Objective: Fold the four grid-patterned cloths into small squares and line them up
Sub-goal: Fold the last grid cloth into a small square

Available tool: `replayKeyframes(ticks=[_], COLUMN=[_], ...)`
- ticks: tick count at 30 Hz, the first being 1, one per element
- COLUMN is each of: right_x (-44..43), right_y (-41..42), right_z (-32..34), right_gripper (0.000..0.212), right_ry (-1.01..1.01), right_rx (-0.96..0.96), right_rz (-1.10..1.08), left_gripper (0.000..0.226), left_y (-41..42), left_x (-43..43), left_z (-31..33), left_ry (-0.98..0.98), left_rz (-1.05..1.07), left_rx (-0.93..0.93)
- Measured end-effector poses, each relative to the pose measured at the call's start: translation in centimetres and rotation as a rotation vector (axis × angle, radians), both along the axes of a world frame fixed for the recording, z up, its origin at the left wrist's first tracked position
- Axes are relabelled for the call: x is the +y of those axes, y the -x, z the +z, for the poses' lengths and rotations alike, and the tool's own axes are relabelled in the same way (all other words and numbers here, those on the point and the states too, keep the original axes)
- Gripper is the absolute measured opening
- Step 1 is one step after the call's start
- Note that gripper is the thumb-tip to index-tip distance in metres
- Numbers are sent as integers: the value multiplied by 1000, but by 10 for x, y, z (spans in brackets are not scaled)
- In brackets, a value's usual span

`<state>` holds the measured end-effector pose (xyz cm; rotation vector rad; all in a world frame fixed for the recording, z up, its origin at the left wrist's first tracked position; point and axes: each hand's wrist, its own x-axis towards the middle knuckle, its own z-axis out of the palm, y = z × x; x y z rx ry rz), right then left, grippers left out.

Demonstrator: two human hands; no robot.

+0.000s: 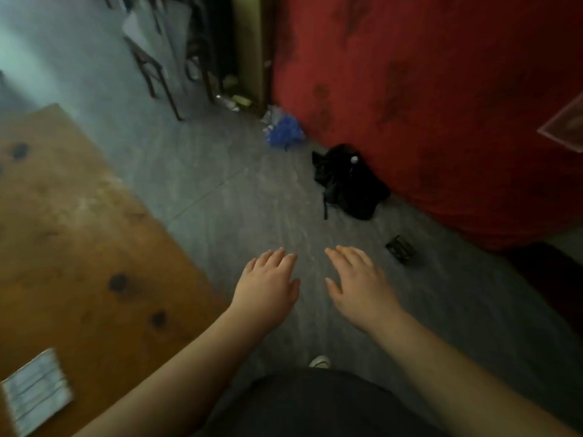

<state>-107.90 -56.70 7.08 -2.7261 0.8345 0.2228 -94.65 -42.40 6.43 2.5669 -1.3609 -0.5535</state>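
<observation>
One folded grid-patterned cloth [36, 394], pale grey-white and square, lies on the wooden table [79, 241] at the bottom left corner of the view. No other cloth shows. My left hand [268, 285] and my right hand [359, 285] hover side by side over the grey floor, right of the table edge. Both are palm down with fingers spread, and nothing is in them. The whole picture is blurred.
A red cloth-covered surface [441, 105] fills the upper right. On the grey floor [236, 190] lie a black bag [350, 184], a blue plastic bag [285, 130] and a small dark object [400, 249]. Chair legs [157, 77] stand at the back. A shoe tip [320, 362] shows below my hands.
</observation>
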Motion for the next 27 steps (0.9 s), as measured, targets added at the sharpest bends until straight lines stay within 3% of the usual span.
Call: replayKeyframes(ticks=[7, 13, 19, 27], right_x=[-100, -162, -234, -325], right_y=[53, 29, -58, -251], right_z=[24, 33, 39, 49], right_gripper=[65, 66, 66, 66], right_ry=[2, 15, 16, -14], right_rx=[-91, -123, -100, -102], right_rz=[-157, -205, -124, 11], left_gripper=[62, 63, 63, 63], left_y=[20, -10, -90, -263], left_x=[-118, -192, -256, -317], left_z=[28, 32, 26, 35], left_ry=[-6, 6, 33, 7], left_rz=[-140, -160, -96, 79], left_rx=[-62, -61, -21, -14])
